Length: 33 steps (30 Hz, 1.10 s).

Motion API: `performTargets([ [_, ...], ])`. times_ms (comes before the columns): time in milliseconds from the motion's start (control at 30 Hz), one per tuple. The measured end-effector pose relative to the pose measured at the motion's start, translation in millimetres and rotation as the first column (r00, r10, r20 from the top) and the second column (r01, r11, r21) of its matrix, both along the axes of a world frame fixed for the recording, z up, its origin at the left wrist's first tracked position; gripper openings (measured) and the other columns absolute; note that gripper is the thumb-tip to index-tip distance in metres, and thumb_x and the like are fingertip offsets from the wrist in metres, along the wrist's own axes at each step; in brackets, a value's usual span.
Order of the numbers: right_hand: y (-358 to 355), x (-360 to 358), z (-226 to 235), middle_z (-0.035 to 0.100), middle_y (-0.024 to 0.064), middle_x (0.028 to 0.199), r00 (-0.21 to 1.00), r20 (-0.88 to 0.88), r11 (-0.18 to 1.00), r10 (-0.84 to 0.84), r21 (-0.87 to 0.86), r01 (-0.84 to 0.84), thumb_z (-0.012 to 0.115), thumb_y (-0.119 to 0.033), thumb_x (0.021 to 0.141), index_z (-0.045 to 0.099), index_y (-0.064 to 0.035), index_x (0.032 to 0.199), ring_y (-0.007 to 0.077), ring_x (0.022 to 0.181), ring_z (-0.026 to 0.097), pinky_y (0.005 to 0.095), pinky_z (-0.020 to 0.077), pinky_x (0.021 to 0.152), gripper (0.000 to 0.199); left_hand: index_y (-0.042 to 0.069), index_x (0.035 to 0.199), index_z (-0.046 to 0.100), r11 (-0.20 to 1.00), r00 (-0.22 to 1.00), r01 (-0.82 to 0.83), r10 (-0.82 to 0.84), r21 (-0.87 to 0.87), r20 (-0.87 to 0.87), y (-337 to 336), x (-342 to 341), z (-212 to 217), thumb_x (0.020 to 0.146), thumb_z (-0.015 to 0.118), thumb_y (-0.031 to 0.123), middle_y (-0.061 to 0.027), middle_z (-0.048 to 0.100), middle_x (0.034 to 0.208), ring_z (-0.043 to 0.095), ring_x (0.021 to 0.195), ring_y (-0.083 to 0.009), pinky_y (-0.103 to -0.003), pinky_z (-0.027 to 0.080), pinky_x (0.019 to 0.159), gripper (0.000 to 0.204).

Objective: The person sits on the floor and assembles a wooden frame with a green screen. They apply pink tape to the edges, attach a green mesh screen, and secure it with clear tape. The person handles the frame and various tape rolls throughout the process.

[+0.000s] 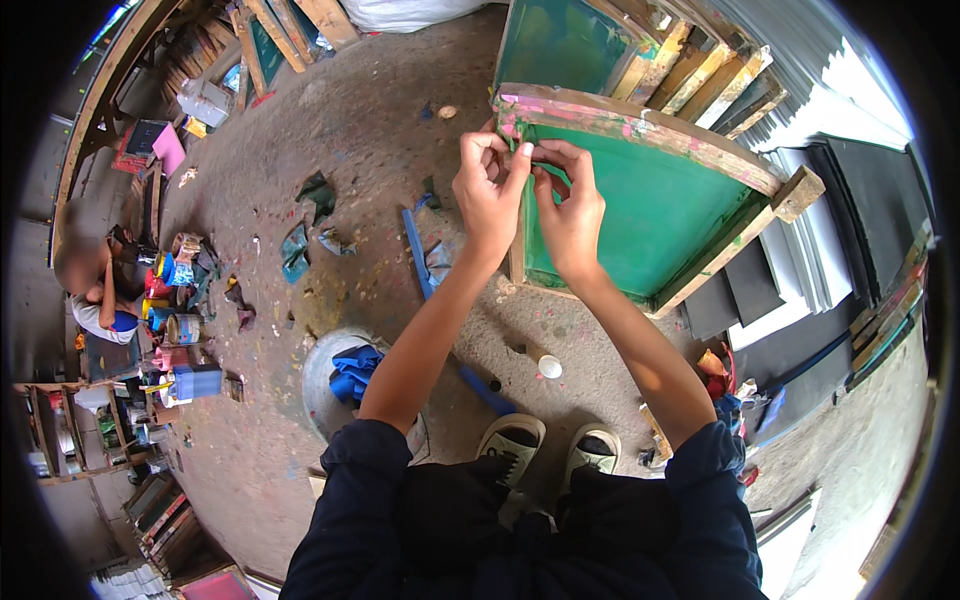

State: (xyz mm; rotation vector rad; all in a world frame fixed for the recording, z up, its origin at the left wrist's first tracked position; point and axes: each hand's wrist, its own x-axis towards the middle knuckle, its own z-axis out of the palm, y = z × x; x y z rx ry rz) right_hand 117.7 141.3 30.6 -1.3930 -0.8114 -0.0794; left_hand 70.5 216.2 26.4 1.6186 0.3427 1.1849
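Green mesh stretched in a paint-stained wooden screen-printing frame (pixel 655 195) fills the space ahead of me; the frame stands tilted on the concrete floor (pixel 340 130), its near top corner raised to my hands, which I judge puts the edge within easy reach while I crouch. My left hand (pixel 490 185) is at that corner, fingers (pixel 515 160) curled and pinched together on something small at the rail; I cannot tell whether it is tape, a staple or the mesh edge itself. My right hand (pixel 570 205) sits just beside it, touching the left, its fingers bent in and pressing at the same spot, so both hands work one point on the wood. Neither hand is spread; both are pinched tight on the frame's edge.

More wooden frames (pixel 700 60) lean stacked behind it, probably stored on edge to spare their mesh. To the right, black and white sheets (pixel 800 260) lie fanned beside the frame. On the floor near my sandals (pixel 550 450) lie a small white cap (pixel 549 366) and a blue strip (pixel 415 250), with a metal basin holding blue cloth (pixel 355 372) to my left. Far left, another person (pixel 95 290) sits among paint tins (pixel 180 325), well apart from me.
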Motion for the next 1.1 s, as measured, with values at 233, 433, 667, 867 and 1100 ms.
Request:
performTargets([
  [233, 3, 1, -5, 0.059, 0.0162, 0.103, 0.999, -0.003, 0.998, 0.047, 0.031, -0.047, 0.056, 0.008, 0.079, 0.048, 0.0016, 0.106, 0.0245, 0.097, 0.062, 0.0337, 0.0544, 0.082, 0.029, 0.002, 0.090, 0.045, 0.997, 0.997, -0.028, 0.034, 0.076, -0.074, 13, -2, 3, 0.093, 0.052, 0.010, -0.0024, 0.053, 0.073, 0.049, 0.066, -0.0047, -0.022, 0.043, 0.060, 0.011],
  [433, 4, 8, -6, 0.058, 0.0134, 0.106, 0.999, 0.010, 0.998, 0.050, -0.037, -0.050, 0.059, 0.007, 0.078, 0.049, 0.0010, 0.109, 0.0215, 0.100, 0.060, 0.0330, 0.0529, 0.086, 0.033, 0.005, 0.089, 0.045, 0.958, 0.967, 0.246, -0.252, -0.150, -0.027, 39, -8, -8, 0.093, 0.051, 0.010, 0.0006, 0.051, 0.078, 0.046, 0.071, -0.0051, -0.021, 0.040, 0.065, 0.009],
  [667, 2, 20, -11, 0.060, 0.0116, 0.103, 0.993, 0.093, 0.996, 0.072, -0.057, -0.067, 0.064, 0.003, 0.078, 0.052, 0.0011, 0.108, 0.0185, 0.097, 0.061, 0.0311, 0.0529, 0.087, 0.032, 0.006, 0.088, 0.046, 0.789, 0.865, 0.501, -0.466, -0.356, 0.185, 41, -6, -5, 0.094, 0.049, 0.012, -0.0008, 0.052, 0.088, 0.048, 0.077, -0.0058, -0.024, 0.042, 0.071, 0.009],
  [867, 7, 24, 2, 0.059, 0.0171, 0.093, 0.984, 0.164, 0.945, 0.075, -0.327, -0.018, 0.068, -0.015, 0.078, 0.048, -0.0004, 0.097, 0.0311, 0.085, 0.063, 0.0381, 0.0548, 0.071, 0.031, 0.009, 0.091, 0.043, 0.785, 0.878, 0.471, -0.462, -0.402, 0.126, 53, -15, -8, 0.097, 0.043, 0.029, -0.0067, 0.057, 0.103, 0.056, 0.091, -0.0131, -0.030, 0.045, 0.084, 0.021],
  [1100, 16, 21, 22, 0.061, 0.0153, 0.075, 0.867, 0.498, 0.846, -0.011, -0.458, 0.274, 0.065, -0.023, 0.082, 0.049, -0.0012, 0.085, 0.0331, 0.062, 0.062, 0.0383, 0.0501, 0.051, 0.027, 0.010, 0.100, 0.040, 0.770, 0.888, 0.454, -0.434, -0.448, 0.152, 49, -14, 7, 0.097, 0.043, 0.027, -0.0155, 0.054, 0.120, 0.058, 0.101, -0.0193, -0.034, 0.049, 0.086, 0.018],
])
